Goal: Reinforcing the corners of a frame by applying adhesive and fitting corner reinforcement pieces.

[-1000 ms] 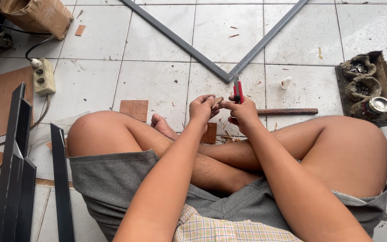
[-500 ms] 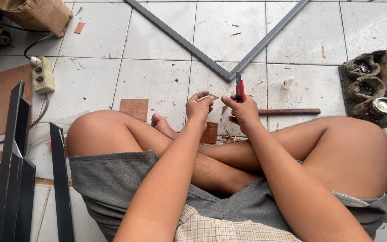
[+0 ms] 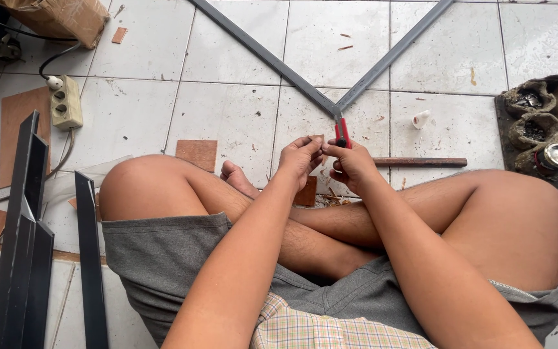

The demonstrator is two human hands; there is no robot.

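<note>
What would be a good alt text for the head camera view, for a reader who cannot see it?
A person sits cross-legged on a white tiled floor, the right hand holding a red-handled tool upright while the left hand pinches a small brown piece by its tip. Ahead, two grey metal bars meet in a V; a power strip lies to the left.

A white tiled floor (image 3: 227, 116) is seen. On it are laid a grey metal frame corner (image 3: 330, 103), a power strip (image 3: 66, 102), brown board pieces (image 3: 196, 154) and dark channel lengths (image 3: 24, 245).
</note>
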